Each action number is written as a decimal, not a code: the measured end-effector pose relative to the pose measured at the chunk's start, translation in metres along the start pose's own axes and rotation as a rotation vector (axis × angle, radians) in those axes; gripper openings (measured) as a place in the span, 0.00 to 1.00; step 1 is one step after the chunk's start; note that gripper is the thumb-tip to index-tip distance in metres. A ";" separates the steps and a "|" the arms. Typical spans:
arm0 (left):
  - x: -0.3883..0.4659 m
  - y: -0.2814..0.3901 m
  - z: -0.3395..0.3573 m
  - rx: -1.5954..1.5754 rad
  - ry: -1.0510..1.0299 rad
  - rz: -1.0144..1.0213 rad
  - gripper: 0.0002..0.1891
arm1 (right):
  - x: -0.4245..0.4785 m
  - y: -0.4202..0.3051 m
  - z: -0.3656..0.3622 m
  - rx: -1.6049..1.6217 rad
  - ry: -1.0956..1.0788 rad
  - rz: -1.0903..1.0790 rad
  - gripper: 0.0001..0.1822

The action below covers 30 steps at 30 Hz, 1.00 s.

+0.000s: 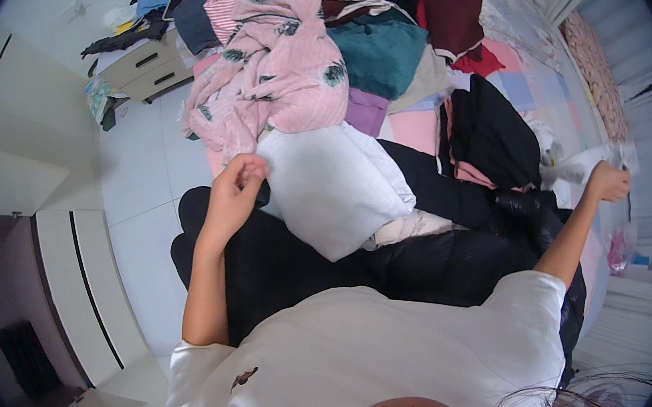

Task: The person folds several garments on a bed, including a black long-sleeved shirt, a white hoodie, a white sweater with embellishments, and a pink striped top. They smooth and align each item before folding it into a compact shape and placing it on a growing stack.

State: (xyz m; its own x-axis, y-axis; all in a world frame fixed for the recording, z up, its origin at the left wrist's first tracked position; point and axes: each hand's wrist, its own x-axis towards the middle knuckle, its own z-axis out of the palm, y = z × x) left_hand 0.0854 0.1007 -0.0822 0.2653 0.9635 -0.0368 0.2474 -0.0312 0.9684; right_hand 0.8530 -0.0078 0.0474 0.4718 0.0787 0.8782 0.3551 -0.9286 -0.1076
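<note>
My left hand (241,184) hovers with bent fingers by the left edge of a folded light grey-white garment (333,184). Nothing shows plainly between its fingertips; whether they touch the cloth is unclear. That garment lies over my black-clad legs, against a crumpled pink blanket (290,51) with dark green leaf prints. Far to the right, my right hand (608,182) is closed on a thin white item (581,165), blurred by motion, perhaps cloth or plastic. Just left of it sits a heap of folded black clothing (492,130) with a pink edge beneath.
Teal fabric (381,49), a maroon garment (453,11) and a purple cloth (367,111) lie across the bed. A drawer cabinet (144,67) stands beyond the tiled floor (134,165). At left, cupboard doors (3,174) hang ajar. Curtains (642,65) line the right side.
</note>
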 end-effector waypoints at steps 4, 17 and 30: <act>0.039 0.010 0.023 0.318 0.070 0.168 0.19 | -0.051 -0.066 -0.014 0.484 -0.089 -0.359 0.23; 0.131 0.003 0.048 0.205 0.222 0.236 0.20 | -0.325 -0.349 -0.216 1.548 -1.635 -0.160 0.34; -0.027 0.128 0.074 0.024 -0.571 0.535 0.22 | -0.271 -0.312 -0.253 1.955 -1.656 -0.356 0.12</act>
State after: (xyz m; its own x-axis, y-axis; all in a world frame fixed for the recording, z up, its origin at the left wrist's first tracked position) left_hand 0.1789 0.0510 0.0244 0.7908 0.5301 0.3060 -0.0310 -0.4645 0.8850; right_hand 0.4101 0.1690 -0.0388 -0.1290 0.9673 0.2182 0.0323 0.2240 -0.9740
